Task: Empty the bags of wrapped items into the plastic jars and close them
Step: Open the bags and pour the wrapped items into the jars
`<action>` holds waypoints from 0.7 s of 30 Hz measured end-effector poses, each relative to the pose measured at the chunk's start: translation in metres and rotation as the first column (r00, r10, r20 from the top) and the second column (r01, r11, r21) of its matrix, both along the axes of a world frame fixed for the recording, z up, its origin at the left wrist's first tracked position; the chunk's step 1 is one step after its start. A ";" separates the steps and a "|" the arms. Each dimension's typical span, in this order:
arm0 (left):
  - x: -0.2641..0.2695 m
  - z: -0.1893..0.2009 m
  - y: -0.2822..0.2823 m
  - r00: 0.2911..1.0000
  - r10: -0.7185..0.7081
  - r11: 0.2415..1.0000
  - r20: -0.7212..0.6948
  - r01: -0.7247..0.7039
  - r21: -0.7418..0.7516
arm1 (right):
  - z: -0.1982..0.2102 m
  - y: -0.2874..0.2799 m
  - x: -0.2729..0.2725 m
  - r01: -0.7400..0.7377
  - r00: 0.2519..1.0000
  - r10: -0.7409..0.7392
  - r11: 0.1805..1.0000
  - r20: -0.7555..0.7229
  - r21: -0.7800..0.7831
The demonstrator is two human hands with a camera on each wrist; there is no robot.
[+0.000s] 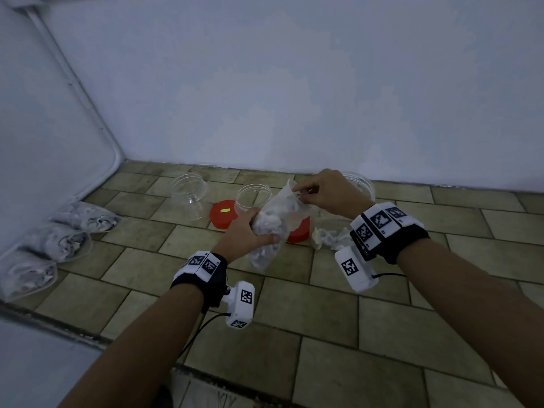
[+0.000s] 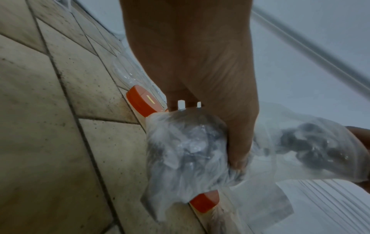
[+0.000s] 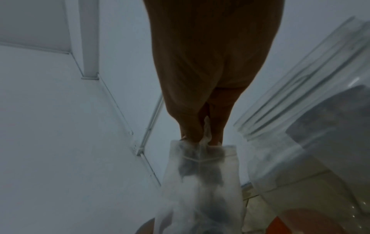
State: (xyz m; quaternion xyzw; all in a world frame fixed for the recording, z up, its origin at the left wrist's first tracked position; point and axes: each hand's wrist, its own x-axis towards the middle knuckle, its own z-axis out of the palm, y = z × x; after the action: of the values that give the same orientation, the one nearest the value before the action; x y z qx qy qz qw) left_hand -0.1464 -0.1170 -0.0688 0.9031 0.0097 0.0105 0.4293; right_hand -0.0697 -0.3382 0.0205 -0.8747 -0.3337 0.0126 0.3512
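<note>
Tiled floor (image 1: pixel 338 319), left hand (image 1: pixel 244 234) gripping clear bag (image 1: pixel 273 222) mid-body, right hand (image 1: pixel 326 192) pinching apparently its top edge

Floor (image 1: pixel 353 334): beige-green rectangular tiles, dark grout, speckled with grime. Wall (image 1: pixel 294 83) behind: plain white, meets the floor in a straight line. Left: white panel (image 1: pixel 44 142) with a raised rounded trim (image 1: pixel 88 95). Dark strip (image 1: pixel 53 328) edges the floor, lower left.
</note>
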 end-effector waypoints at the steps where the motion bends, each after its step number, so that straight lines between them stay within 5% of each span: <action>1: 0.002 0.000 0.000 1.000 -0.004 1.000 -0.004 0.004 -0.001 | 0.003 -0.004 0.001 0.015 1.000 -0.015 1.000 -0.021 0.018; 14: 0.018 0.005 -0.013 0.999 -0.050 0.999 0.003 0.050 -0.011 | 0.026 -0.064 0.027 0.152 0.988 -0.150 0.972 -0.024 0.177; 21: 0.018 0.005 -0.015 0.999 -0.051 0.999 0.001 0.051 0.002 | 0.016 -0.079 0.036 0.099 0.995 -0.096 0.948 0.025 -0.304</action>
State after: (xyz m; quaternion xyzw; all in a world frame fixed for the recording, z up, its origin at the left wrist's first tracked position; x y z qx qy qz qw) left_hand -0.1281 -0.1319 -0.0637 0.9034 -0.0137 0.0000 0.4286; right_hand -0.0335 -0.4169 0.0369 -0.9339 -0.2859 0.0419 0.2106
